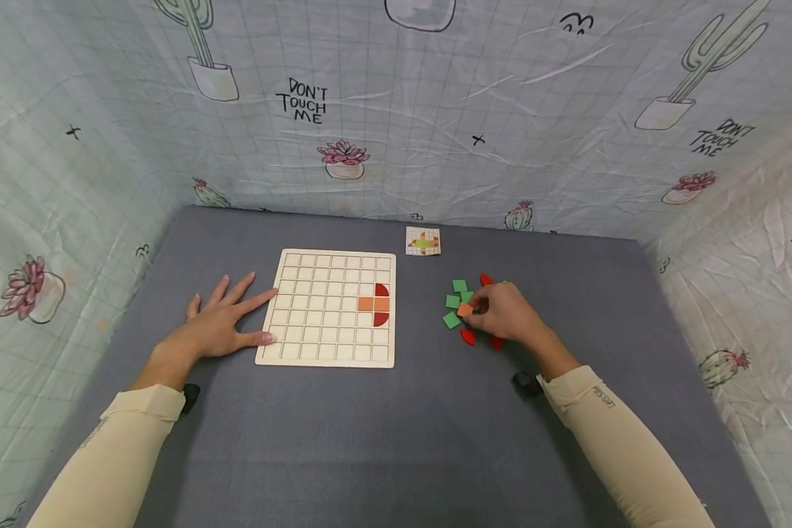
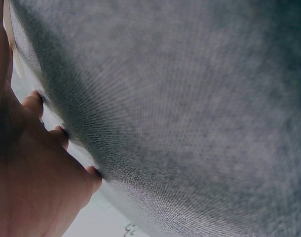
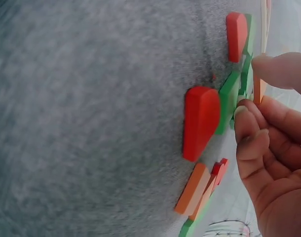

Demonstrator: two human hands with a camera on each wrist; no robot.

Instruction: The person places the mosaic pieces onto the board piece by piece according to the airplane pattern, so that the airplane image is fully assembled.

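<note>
Sleeves: two cream sleeves [image 1: 115,447] come in at the bottom of the head view, nearest the camera, one on each arm.
Left hand: the left hand [image 1: 219,326] lies flat on the grey desk [image 1: 343,433], fingers [image 1: 257,299] straight and spread, holding nothing; index tip and thumb tip touch the left edge of the board.
Board: a pale wooden grid board [image 1: 317,323] lies between the hands; near its right edge sit two orange squares [image 1: 373,303] side by side, with a red rounded piece [image 1: 381,290] above and another below.
Card: a small picture card [image 1: 423,240] lies behind the board, well apart from both hands.
Right hand: the right hand [image 1: 507,312] hovers over the loose pile, its fingers [image 3: 249,128] curled and pinching an orange tile [image 1: 465,309] by its edges.
Pile: green squares [image 1: 452,301] and red pieces [image 1: 467,336] lie close together on the desk, right of the board.
Step in hand: picking a piece from the pile, I judge, with the board barely filled.
Next move: carrying the tile left to a free cell beside the orange pair seems called for, set square to the grid.
Hard to see: the card's pattern is too small to read; the right hand covers part of the pile, so its count is unsure; the left wrist view shows only desk cloth and fingertips.
</note>
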